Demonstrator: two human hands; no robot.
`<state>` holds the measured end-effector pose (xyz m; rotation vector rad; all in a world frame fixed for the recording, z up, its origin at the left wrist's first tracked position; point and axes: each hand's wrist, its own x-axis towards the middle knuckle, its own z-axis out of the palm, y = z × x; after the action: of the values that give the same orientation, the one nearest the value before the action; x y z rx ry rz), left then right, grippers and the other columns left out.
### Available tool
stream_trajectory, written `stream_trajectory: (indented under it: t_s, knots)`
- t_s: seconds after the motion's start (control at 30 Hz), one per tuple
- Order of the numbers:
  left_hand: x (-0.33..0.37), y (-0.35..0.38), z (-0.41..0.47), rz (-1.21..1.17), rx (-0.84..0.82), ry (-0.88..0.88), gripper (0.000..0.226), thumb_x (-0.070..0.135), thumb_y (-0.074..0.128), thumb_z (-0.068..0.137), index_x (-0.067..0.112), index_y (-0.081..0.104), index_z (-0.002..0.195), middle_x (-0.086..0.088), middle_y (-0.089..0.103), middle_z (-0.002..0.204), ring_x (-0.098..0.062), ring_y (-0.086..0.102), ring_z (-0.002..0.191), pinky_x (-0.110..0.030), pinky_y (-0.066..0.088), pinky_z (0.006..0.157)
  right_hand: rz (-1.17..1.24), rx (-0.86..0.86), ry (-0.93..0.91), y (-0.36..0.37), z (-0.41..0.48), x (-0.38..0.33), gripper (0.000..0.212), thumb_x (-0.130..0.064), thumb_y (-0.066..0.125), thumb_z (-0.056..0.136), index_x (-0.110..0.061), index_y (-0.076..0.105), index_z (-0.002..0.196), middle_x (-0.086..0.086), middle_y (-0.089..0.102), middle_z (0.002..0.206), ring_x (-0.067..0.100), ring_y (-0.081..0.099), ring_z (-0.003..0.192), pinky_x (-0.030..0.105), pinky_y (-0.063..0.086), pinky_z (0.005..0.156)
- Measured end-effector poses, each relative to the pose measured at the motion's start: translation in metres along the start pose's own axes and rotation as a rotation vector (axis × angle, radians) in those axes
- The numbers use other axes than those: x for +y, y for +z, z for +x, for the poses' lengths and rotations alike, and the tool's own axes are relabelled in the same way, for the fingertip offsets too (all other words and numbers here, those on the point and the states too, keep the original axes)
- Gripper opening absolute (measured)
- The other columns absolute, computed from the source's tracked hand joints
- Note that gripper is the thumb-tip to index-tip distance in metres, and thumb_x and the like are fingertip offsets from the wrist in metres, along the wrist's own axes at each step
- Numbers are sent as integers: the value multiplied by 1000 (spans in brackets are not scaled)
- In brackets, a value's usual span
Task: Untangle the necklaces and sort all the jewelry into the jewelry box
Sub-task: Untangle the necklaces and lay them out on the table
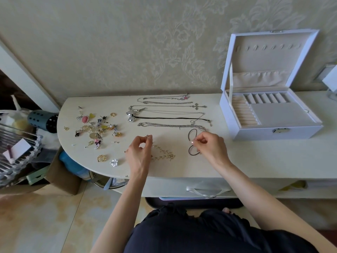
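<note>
So the action is at the front-middle of the table point(182, 168). The left hand point(139, 152) is raised a bit off the top, with thumb and forefinger pinching a small silver piece point(147, 136). The right hand point(209, 146) has its fingertips pinched together too, but whatever's in there is too tiny for me to make out. It sits right over a black cord loop point(190, 135) lying on the table. Between the two hands, closer to the left one, a gold beaded chain point(164, 155) lies in a loose squiggle. Behind all that, the other necklaces are already stretched out in neat rows. There's a silver chain point(169, 125) nearest the hands, then a black cord necklace point(173, 118). Behind those are one with a chunky silver bow pendant point(132, 115), one with a cross pendant point(198, 106), and a chain with a pink charm point(185, 97) by the wall. Off to the left is a scattered pile of small jewelry point(96, 128). A gold ring point(101, 158) and a snowflake brooch point(114, 162) sit apart near the front edge. The white jewelry box point(273, 133) is on the right end of the table, well clear of the hands. Its lid is propped open against the patterned wall and its beige compartments are showing.
</note>
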<state>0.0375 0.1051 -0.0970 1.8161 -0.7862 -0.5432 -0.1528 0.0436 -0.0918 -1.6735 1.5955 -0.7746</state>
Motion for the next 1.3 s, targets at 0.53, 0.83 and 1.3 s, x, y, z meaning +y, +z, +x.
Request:
stream_trajectory:
  t_s: [0.53,0.83,1.3]
  knots:
    - [36,5,-6,-273,-344,136,20,12,49,92,13,54,73,1,73,95,-6,49,60,-24,39,60,-233,137,-431,-1,-1,-2,8,-21,70,80,-19,69,87,-4,64,82,21,60,81,34,46,78]
    - [42,3,-5,-342,-348,136,19,24,60,89,17,53,73,-4,73,91,-8,38,55,-21,34,57,-540,-152,-427,0,-2,2,25,-6,52,75,-21,69,84,-3,61,96,23,55,96,32,36,83]
    - [46,-1,-5,-352,-424,193,10,11,58,92,8,57,82,-8,70,78,-8,36,50,-17,32,48,402,-363,-166,-4,1,-45,12,-19,67,84,-20,68,72,-2,61,64,12,51,69,26,39,71]
